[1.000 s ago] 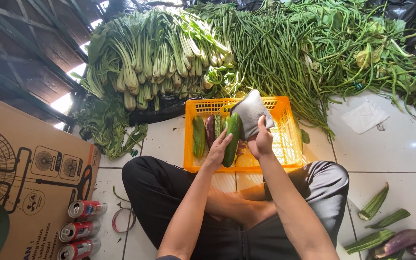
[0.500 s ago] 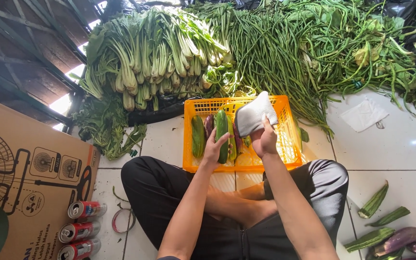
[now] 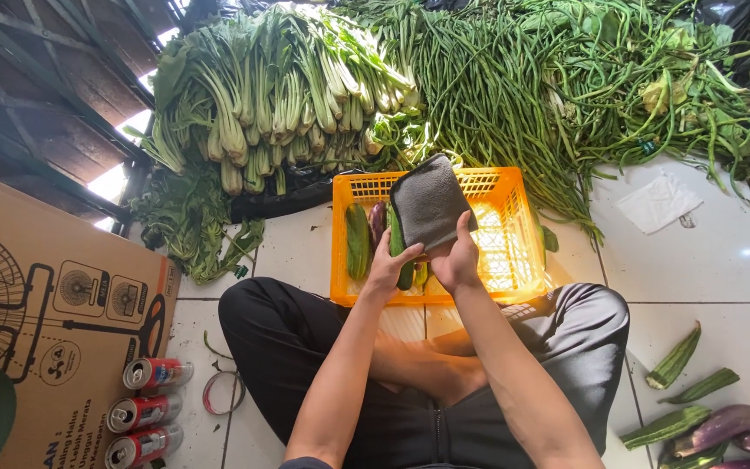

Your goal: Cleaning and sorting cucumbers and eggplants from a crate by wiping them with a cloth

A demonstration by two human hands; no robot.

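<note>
Both hands have lifted: right hand [image 3: 457, 259] grips a grey cloth [image 3: 429, 204], left hand [image 3: 390, 265] grips a green cucumber [image 3: 398, 247] above the orange basket [image 3: 514, 260].

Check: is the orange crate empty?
No, the orange crate holds a cucumber and an eggplant at its left side.

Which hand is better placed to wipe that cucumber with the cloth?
Probably the right hand: it grips the grey cloth above the orange basket, while the left hand holds the cucumber.
</note>
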